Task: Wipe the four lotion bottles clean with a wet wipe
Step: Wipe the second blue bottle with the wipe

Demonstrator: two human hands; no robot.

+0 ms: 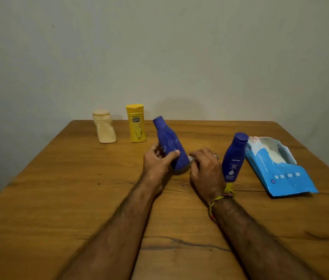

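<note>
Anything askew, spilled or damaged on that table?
No spill shows. The blue bottle in the left hand is tilted, being held, with pale smudges on its side. The wipe pack lies torn open at the right. The cream bottle looks slanted, possibly its shape.

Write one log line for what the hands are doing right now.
left hand holds tilted blue bottle | right hand at its base | Nivea bottle, yellow bottle, cream bottle standing
</note>
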